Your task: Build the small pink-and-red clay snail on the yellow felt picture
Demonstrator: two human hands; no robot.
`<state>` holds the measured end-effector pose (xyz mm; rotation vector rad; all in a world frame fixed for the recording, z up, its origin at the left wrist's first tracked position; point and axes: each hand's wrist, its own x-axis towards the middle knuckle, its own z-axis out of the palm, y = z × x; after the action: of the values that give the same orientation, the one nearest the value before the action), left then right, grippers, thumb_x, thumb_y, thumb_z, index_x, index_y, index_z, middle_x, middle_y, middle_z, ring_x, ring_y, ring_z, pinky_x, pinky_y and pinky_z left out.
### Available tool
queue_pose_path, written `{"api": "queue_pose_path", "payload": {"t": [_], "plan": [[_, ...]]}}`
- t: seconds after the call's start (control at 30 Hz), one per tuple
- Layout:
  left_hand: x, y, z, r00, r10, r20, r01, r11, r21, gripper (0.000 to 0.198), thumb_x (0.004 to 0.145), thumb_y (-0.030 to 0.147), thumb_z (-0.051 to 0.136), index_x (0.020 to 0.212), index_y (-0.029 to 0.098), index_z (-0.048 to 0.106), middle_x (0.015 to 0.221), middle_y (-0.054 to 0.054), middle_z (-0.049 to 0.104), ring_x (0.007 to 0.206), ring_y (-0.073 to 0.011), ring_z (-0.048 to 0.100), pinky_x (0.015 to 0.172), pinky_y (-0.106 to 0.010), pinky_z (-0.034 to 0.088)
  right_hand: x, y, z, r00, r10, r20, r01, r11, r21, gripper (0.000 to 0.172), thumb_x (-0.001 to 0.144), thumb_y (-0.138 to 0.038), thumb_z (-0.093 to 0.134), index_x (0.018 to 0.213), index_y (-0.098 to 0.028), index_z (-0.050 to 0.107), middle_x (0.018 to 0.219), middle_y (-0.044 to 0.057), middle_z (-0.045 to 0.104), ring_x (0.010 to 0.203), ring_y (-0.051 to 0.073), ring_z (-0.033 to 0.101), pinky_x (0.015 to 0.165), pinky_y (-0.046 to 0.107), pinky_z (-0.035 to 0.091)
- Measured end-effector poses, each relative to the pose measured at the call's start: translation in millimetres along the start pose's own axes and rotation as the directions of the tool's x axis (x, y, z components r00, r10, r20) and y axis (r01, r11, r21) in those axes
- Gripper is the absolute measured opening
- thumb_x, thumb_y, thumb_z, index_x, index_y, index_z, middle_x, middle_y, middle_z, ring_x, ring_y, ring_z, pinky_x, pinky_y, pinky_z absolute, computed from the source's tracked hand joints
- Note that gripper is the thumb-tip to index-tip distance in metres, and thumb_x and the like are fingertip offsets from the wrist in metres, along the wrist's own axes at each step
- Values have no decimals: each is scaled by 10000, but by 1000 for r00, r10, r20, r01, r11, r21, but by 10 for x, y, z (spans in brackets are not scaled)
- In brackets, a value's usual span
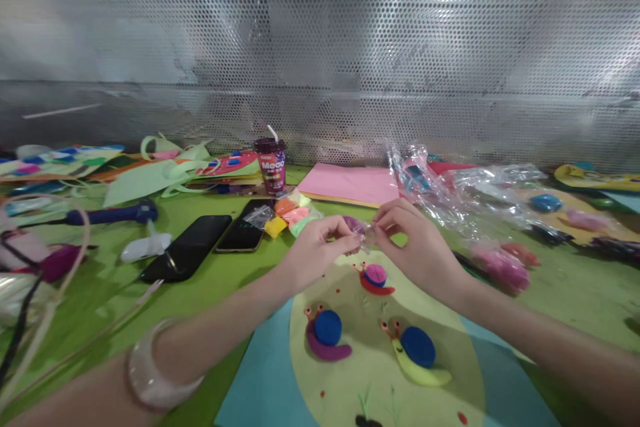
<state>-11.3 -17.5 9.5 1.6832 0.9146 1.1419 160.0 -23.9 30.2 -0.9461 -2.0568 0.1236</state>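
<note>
My left hand and my right hand meet over the far part of a craft picture. Between their pinched fingers is a small clear plastic packet with something purple in it, partly hidden by the fingers. Beneath lies a pale yellow oval on blue card. Three clay snails are on it: a red one with a pink-and-blue shell, a purple one with a blue shell, and a yellow one with a blue shell. Small grass shapes and red dots surround them.
Bright clay packets lie left of my hands, near two phones and a blue glue gun. A lidded cup with a straw stands behind. Pink paper and crumpled plastic bags lie towards the perforated metal panel.
</note>
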Motion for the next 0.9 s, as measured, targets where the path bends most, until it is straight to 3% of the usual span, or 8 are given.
{"api": "queue_pose_path", "payload": {"t": [0.13, 0.2, 0.3, 0.37, 0.5, 0.67, 0.8, 0.9], "plan": [[-38, 19, 57, 998, -8, -70, 12, 998, 61, 203, 747, 260, 591, 593, 180, 487, 580, 29, 502, 561, -113, 456, 548, -235, 345, -18, 47, 5, 996, -81, -24, 80, 995, -52, 149, 791, -151, 435, 657, -212, 412, 840, 61, 518, 709, 152, 535, 547, 261, 460], [-42, 3, 51, 996, 51, -69, -42, 991, 130, 177, 768, 274, 582, 636, 184, 506, 616, 21, 528, 592, -122, 486, 575, -240, 368, -14, 39, -25, 994, -102, -40, 100, 993, -64, 157, 798, -149, 440, 654, -208, 416, 870, 64, 530, 723, 150, 541, 563, 264, 460], [-24, -33, -36, 952, 269, -144, -211, 922, 326, 142, 763, 323, 631, 787, 195, 575, 760, -14, 605, 740, -158, 552, 699, -261, 406, 11, 6, -94, 994, -92, -59, 88, 994, -64, 146, 810, -162, 473, 669, -200, 467, 919, 69, 533, 749, 153, 552, 597, 280, 476], [-7, -54, -120, 891, 427, -155, -316, 828, 462, 289, 715, 377, 687, 924, 205, 588, 886, -46, 624, 863, -192, 562, 795, -286, 404, 21, -25, -123, 996, -69, -54, 67, 997, -48, 145, 818, -174, 487, 674, -196, 490, 920, 71, 525, 759, 156, 557, 580, 274, 484], [-7, -66, -201, 807, 585, 78, -491, 593, 638, 547, 636, 420, 742, 1086, 168, 559, 1028, -127, 610, 1014, -267, 532, 923, -351, 364, -15, -112, -109, 999, -43, -24, 43, 999, -7, 164, 829, -187, 490, 665, -193, 484, 924, 67, 520, 689, 128, 556, 562, 262, 504], [-62, -25, -115, 731, 638, 242, -548, 338, 765, 421, 715, 379, 674, 1040, 135, 564, 972, -143, 631, 949, -286, 556, 888, -396, 388, -87, -213, -72, 999, -27, -22, 28, 999, 22, 127, 813, -138, 506, 699, -195, 516, 972, 81, 530, 799, 168, 583, 582, 272, 514], [-58, -23, -88, 631, 739, 236, -576, 242, 781, 284, 793, 320, 584, 989, 118, 543, 892, -116, 639, 858, -237, 591, 785, -362, 478, -93, -232, -79, 997, -57, -52, 58, 998, 22, 108, 820, -85, 498, 818, -191, 519, 1055, 80, 497, 726, 125, 592, 630, 290, 533], [-36, -58, -106, 628, 741, 237, -597, 263, 758, 277, 825, 286, 554, 1033, 109, 506, 912, -106, 630, 893, -204, 588, 792, -324, 505, -81, -216, -79, 983, -184, 1, 184, 980, -78, 127, 829, -52, 489, 841, -168, 538, 1068, 114, 484, 850, 165, 592, 687, 312, 535]]}}
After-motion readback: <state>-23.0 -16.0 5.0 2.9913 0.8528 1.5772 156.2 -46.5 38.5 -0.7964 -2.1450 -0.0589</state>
